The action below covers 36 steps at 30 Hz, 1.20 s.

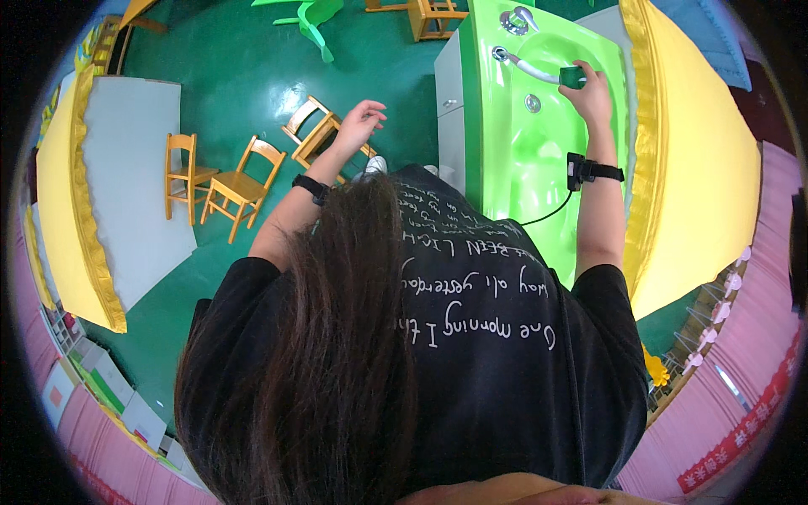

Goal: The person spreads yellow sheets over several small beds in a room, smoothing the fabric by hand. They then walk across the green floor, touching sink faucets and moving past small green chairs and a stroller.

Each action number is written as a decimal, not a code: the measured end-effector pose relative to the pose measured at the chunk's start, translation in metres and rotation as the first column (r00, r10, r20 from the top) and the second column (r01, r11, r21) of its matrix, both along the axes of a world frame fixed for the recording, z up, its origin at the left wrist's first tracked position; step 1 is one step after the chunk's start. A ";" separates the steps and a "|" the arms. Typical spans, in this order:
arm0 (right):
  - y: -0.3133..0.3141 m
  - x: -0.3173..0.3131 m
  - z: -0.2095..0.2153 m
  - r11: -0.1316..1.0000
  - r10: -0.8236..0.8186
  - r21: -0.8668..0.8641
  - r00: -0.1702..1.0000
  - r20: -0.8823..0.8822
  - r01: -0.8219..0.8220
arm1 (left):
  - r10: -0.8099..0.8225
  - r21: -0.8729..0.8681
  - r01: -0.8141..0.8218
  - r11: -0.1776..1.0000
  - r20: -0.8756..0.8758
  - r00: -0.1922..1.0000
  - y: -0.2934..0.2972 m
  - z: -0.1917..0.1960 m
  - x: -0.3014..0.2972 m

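My right hand (589,99) is closed round a small dark green piece (572,77), gripped between thumb and fingers. What kind of thing it is I cannot make out. It is at the tip of a white and chrome spout (539,72), over the bright green basin (522,160); whether the two touch is unclear. A chrome drain (532,103) lies near the hand. My left hand (360,124) hangs in the air left of the basin, fingers loosely bent and apart, with nothing in it. It is nearest to a wooden chair (318,130) on the floor below.
More wooden chairs (240,187) stand on the green floor at left, by a grey panel (135,160) edged with yellow cloth. Yellow cloth (699,143) borders the basin's right side. A black strap with a small box (581,172) and cable sits on my right wrist.
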State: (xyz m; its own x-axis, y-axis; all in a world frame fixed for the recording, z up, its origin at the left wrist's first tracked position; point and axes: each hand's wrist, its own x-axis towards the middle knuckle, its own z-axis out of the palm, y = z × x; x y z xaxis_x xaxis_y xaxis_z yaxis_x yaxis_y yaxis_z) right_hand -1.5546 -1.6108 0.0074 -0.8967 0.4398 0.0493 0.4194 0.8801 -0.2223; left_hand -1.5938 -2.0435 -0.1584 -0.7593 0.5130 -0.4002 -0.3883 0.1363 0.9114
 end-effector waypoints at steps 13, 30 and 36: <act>-0.084 -0.077 0.008 0.744 0.272 0.535 0.913 0.304 -0.400 | 0.156 -0.012 -0.156 0.988 0.045 0.987 -0.078 -0.036 0.023; -0.163 -0.100 -0.067 0.734 0.373 0.479 0.876 0.307 -0.481 | 0.341 -0.076 -0.337 0.938 0.048 0.939 -0.128 -0.041 0.077; -0.185 -0.091 -0.057 0.777 0.374 0.431 0.887 0.270 -0.459 | 0.492 -0.010 -0.494 0.869 -0.062 0.868 -0.132 -0.035 0.111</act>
State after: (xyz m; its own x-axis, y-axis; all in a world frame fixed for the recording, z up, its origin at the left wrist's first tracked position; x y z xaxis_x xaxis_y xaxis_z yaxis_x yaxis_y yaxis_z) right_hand -1.6458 -1.7957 -0.0501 -0.9998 -0.0190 -0.0101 -0.0212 0.9533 0.3012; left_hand -1.4824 -2.1753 -0.1930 -0.9323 0.0565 -0.3573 -0.3596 -0.0371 0.9324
